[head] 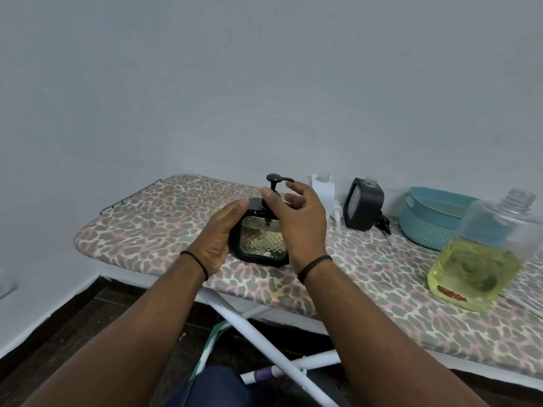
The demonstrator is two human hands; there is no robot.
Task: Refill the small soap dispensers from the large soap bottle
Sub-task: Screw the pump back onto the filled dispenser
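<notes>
A black-framed square dispenser (261, 240) with a faceted clear window stands on the ironing board (152, 227). My left hand (219, 233) grips its left side. My right hand (296, 218) pinches the collar of its black pump (274, 180), which sits in the neck. The large clear soap bottle (482, 259), uncapped and about a third full of yellow liquid, stands at the right. A second black dispenser (364, 204) and a white dispenser (323, 189) stand open-necked by the wall, with a white pump (336, 211) and a black pump (385, 224) lying beside them.
A teal basket (426, 227) sits at the back right, behind the large bottle. The board's metal rest (129, 195) juts out at its far left end. White board legs (258, 333) cross below, over a dark floor. The wall runs close behind the board.
</notes>
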